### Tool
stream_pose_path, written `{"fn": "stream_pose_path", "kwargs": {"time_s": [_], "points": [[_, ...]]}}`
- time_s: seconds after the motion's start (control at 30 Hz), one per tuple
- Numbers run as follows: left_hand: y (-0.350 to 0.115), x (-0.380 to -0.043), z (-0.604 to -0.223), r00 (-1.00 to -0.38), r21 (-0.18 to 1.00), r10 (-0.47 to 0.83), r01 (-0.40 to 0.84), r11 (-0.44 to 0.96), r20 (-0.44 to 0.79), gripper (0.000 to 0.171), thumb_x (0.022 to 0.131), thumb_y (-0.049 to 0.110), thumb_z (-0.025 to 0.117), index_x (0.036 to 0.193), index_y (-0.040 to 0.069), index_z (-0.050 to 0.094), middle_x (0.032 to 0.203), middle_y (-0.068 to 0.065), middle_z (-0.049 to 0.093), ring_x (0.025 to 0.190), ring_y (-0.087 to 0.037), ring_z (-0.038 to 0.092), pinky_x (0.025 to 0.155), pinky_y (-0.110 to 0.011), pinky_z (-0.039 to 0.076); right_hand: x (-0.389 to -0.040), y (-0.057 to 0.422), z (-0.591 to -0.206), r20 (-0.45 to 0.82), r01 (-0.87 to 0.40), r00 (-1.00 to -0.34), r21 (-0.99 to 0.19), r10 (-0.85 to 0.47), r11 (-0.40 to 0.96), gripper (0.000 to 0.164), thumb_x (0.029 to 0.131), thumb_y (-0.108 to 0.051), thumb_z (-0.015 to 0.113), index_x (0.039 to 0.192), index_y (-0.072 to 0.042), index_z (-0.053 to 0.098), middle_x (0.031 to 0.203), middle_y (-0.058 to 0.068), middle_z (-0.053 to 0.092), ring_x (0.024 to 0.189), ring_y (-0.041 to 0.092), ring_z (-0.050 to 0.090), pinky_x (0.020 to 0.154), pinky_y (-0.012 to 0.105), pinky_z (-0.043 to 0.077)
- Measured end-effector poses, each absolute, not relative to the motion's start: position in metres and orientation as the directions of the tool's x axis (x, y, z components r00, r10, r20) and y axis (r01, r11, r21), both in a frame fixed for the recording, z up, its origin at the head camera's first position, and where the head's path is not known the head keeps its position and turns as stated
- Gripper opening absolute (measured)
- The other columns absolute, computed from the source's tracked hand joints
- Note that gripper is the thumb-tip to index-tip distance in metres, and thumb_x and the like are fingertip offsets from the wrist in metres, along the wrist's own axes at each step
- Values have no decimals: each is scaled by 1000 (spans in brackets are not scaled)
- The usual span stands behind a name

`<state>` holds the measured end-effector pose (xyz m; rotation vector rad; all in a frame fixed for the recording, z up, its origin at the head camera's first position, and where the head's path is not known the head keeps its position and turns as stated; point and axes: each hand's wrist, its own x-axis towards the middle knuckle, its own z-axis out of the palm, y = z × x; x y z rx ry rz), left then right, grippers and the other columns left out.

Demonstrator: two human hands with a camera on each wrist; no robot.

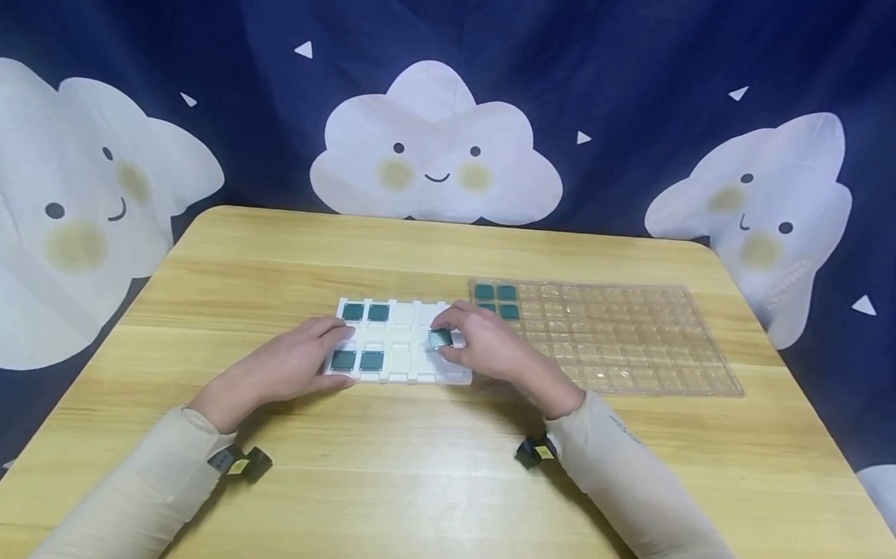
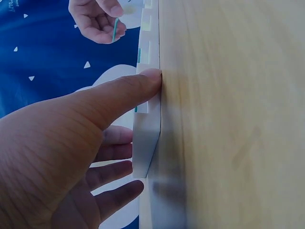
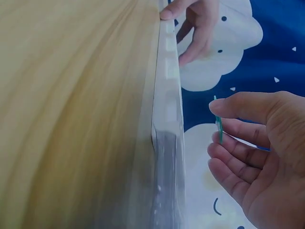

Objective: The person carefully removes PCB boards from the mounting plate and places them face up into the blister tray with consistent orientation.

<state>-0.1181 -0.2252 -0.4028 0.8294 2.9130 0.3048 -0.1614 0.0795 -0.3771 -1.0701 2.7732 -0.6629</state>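
My right hand [image 1: 496,342] pinches a small square green chip [image 1: 441,339] between thumb and fingers. It is tilted above the right part of a white compartment tray [image 1: 399,362], and a grid of tiny dots shows on its face. In the right wrist view the chip [image 3: 219,128] is seen edge-on, apart from the tray's surface. My left hand [image 1: 290,360] holds the tray's left end, the thumb [image 2: 147,81] against its front side and the fingers at the far left. Several green chips [image 1: 378,313] lie in the tray's left compartments, in a back and a front row.
A clear plastic tray [image 1: 626,337] with many small pockets lies to the right, close to the white tray. Several green chips [image 1: 507,293] sit in its back left corner. Both stand on a wooden table [image 1: 409,478], with a blue cloud-print curtain [image 1: 459,30] behind.
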Motion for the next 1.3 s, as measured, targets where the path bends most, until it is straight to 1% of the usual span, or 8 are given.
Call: {"fn": "stream_pose_path", "kwargs": {"time_s": [0.23, 0.43, 0.53, 0.77, 0.97, 1.1, 1.2, 1.3], "points": [[-227, -116, -403, -852, 220, 522, 501, 837, -42, 82, 87, 50, 70, 143, -4, 44, 144, -23, 42, 133, -38, 40, 112, -52, 33, -160, 90, -376, 94, -627, -751, -410, -654, 662, 34, 85, -20, 75, 116, -8, 67, 113, 3, 65, 100, 18, 61, 90, 36, 51], [-226, -116, -405, -851, 220, 524, 503, 836, -47, 82, 87, 51, 69, 143, -3, 44, 144, -23, 42, 133, -38, 40, 112, -52, 33, -160, 103, -378, 95, -600, -767, -458, -635, 656, 33, 85, -17, 75, 116, -8, 67, 101, 1, 62, 89, 19, 58, 81, 34, 51], [-226, -115, -404, -853, 222, 520, 498, 838, -49, 82, 87, 50, 69, 144, -3, 44, 145, -23, 42, 133, -38, 40, 111, -52, 33, -160, 107, -379, 103, -593, -771, -478, -629, 648, 32, 85, -15, 75, 115, -8, 67, 99, 2, 61, 90, 20, 58, 81, 34, 51], [-225, -115, -403, -854, 225, 518, 495, 840, -54, 81, 87, 50, 69, 144, -3, 44, 145, -23, 42, 133, -38, 40, 111, -52, 34, -162, 115, -376, 103, -576, -786, -480, -610, 662, 34, 85, -16, 77, 116, -8, 67, 110, 4, 63, 100, 21, 61, 87, 38, 53], [-224, -116, -403, -851, 228, 524, 502, 834, -43, 80, 88, 49, 69, 143, -3, 44, 144, -22, 43, 134, -37, 40, 112, -51, 33, -164, 123, -374, 94, -550, -806, -486, -585, 679, 35, 84, -19, 78, 116, -9, 67, 112, 3, 62, 101, 22, 62, 88, 40, 54], [-224, -117, -403, -849, 230, 527, 505, 832, -41, 80, 88, 49, 69, 143, -3, 44, 144, -23, 43, 134, -38, 39, 112, -51, 32, -167, 129, -373, 75, -520, -821, -509, -566, 687, 36, 85, -19, 77, 118, -10, 66, 109, 3, 61, 100, 22, 60, 85, 38, 54], [-223, -117, -403, -851, 232, 524, 501, 834, -43, 81, 87, 49, 69, 143, -3, 44, 145, -23, 42, 134, -37, 39, 113, -51, 32, -169, 133, -373, 58, -496, -832, -525, -552, 692, 36, 85, -18, 76, 119, -10, 67, 104, 3, 60, 96, 24, 58, 79, 36, 55], [-223, -117, -403, -853, 231, 521, 498, 836, -46, 81, 87, 50, 69, 144, -3, 44, 145, -22, 42, 135, -37, 38, 113, -51, 32, -173, 136, -373, 44, -473, -845, -527, -533, 706, 35, 85, -19, 76, 118, -11, 67, 106, 3, 61, 98, 25, 60, 80, 38, 55]]}}
